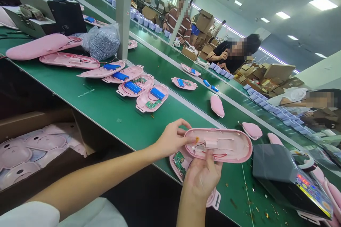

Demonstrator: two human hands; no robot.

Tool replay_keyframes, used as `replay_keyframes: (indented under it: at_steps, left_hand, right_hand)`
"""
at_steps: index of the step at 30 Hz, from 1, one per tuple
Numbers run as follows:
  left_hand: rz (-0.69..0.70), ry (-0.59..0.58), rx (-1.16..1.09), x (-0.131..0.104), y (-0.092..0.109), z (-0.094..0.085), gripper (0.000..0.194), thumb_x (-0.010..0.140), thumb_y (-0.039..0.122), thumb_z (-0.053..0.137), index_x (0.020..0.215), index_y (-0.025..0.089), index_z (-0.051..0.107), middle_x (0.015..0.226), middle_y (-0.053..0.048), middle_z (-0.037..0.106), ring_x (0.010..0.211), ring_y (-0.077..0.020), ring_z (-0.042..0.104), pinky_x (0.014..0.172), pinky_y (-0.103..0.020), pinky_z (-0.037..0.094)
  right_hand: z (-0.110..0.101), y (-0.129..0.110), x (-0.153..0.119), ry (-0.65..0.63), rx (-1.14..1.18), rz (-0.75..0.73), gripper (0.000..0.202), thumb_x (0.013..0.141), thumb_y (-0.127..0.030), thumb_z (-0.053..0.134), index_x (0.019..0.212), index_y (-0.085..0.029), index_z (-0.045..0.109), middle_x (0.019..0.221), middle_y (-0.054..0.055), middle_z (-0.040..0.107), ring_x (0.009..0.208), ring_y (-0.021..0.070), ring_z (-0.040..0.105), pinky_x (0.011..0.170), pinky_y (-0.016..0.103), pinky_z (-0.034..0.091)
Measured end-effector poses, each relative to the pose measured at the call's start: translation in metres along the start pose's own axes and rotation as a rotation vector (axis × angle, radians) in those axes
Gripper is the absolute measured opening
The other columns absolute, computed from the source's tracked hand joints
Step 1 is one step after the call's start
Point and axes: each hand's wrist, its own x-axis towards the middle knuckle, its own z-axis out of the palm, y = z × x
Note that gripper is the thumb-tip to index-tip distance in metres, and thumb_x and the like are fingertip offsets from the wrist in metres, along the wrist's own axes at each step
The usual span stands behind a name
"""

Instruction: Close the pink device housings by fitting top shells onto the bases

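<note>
A long pink plastic half-shell [234, 143] is held up over the front edge of the green bench, its hollow side facing me. Red and dark wires and a small piece of amber tape [197, 139] show inside it. My left hand [174, 138] pinches its left end, thumb inside the rim. From below, my right hand [204, 173] supports it, with the thumb pressed inside near the wires. Partly hidden behind my hands, another pink shell with a green circuit board [179, 163] lies at the bench edge.
Several pink shells with blue batteries [157, 94] line the bench to the left. At right stands a dark box with a lit display [303, 181], with scraps beside it. A carton of pink parts [34, 149] sits lower left. Several people work across the conveyor [160, 56].
</note>
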Motion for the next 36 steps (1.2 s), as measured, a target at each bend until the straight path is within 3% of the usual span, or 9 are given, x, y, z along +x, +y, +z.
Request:
replay_keyframes:
  at_steps: [3,5,7,10,13,15,22,30,36]
  left_hand:
    - [-0.102,-0.056,-0.014,0.006,0.007,-0.003,0.031,0.062,0.023,0.086,0.078,0.011,0.063,0.068,-0.004,0.071,0.058,-0.0141,0.065,0.054,-0.022,0.05]
    - [-0.135,-0.022,-0.007,0.008,0.01,-0.004,0.023,0.062,0.016,0.083,0.075,0.011,0.064,0.068,-0.004,0.071,0.058,-0.0142,0.066,0.054,-0.022,0.051]
    - [-0.128,-0.011,0.04,0.008,0.011,-0.004,0.018,0.064,0.014,0.08,0.074,0.012,0.064,0.069,-0.004,0.072,0.06,-0.0144,0.066,0.054,-0.022,0.05]
    - [-0.053,-0.042,0.158,0.005,0.012,-0.002,0.015,0.067,0.016,0.078,0.075,0.012,0.066,0.071,-0.005,0.072,0.065,-0.0151,0.067,0.056,-0.022,0.05]
    - [0.017,-0.041,0.219,0.002,0.012,0.001,0.015,0.071,0.021,0.077,0.078,0.013,0.066,0.072,-0.003,0.071,0.068,-0.0152,0.068,0.059,-0.022,0.05]
    - [0.053,-0.015,0.25,0.001,0.011,0.004,0.014,0.074,0.023,0.075,0.079,0.014,0.066,0.071,-0.002,0.07,0.066,-0.0141,0.067,0.058,-0.021,0.049]
    - [0.182,0.066,0.394,0.0,0.008,0.007,0.008,0.076,0.022,0.07,0.08,0.015,0.069,0.077,-0.002,0.072,0.071,-0.0149,0.066,0.068,-0.024,0.051]
    - [0.119,-0.064,0.188,0.007,-0.002,0.002,0.017,0.081,0.018,0.063,0.098,0.015,0.067,0.096,-0.005,0.075,0.085,-0.018,0.07,0.073,-0.025,0.054]
    - [0.057,-0.036,0.141,0.011,0.001,-0.001,0.011,0.076,0.01,0.063,0.086,0.013,0.067,0.079,-0.003,0.072,0.074,-0.0161,0.069,0.063,-0.022,0.051]
  right_hand:
    - [-0.018,-0.009,0.014,0.098,-0.132,-0.058,0.059,0.077,-0.027,0.073,0.129,-0.019,0.047,0.135,0.013,0.052,0.126,0.0282,0.052,0.105,0.048,0.047]
    - [-0.029,-0.028,0.029,0.159,-0.348,-0.325,0.068,0.075,-0.026,0.077,0.134,-0.02,0.042,0.131,0.013,0.053,0.125,0.0273,0.052,0.109,0.047,0.044]
    - [-0.03,-0.054,0.049,0.057,-0.662,-0.685,0.071,0.077,-0.029,0.077,0.138,-0.02,0.041,0.127,0.012,0.056,0.121,0.028,0.055,0.11,0.05,0.04]
    - [-0.013,-0.088,0.081,-0.518,-1.177,-0.903,0.057,0.083,-0.038,0.069,0.134,-0.023,0.05,0.117,0.008,0.063,0.111,0.0289,0.06,0.107,0.053,0.04]
    - [0.007,-0.099,0.105,-1.126,-1.455,-0.589,0.048,0.087,-0.041,0.059,0.133,-0.027,0.052,0.101,0.004,0.067,0.09,0.0234,0.065,0.085,0.04,0.051]
    - [0.014,-0.095,0.113,-1.283,-1.469,-0.355,0.047,0.087,-0.038,0.057,0.133,-0.028,0.051,0.091,0.001,0.067,0.077,0.0191,0.063,0.068,0.03,0.048]
    - [0.004,-0.069,0.108,-1.149,-1.352,-0.292,0.047,0.079,-0.031,0.056,0.126,-0.027,0.054,0.073,-0.005,0.062,0.063,0.0146,0.056,0.058,0.026,0.04]
    - [-0.004,-0.058,0.096,-0.836,-1.335,-0.552,0.049,0.076,-0.035,0.056,0.122,-0.022,0.051,0.068,-0.004,0.062,0.053,0.0143,0.053,0.052,0.024,0.035]
    - [-0.012,-0.059,0.102,-0.879,-1.135,-0.466,0.038,0.081,-0.039,0.064,0.114,-0.024,0.053,0.086,0.0,0.065,0.074,0.017,0.063,0.065,0.026,0.048]
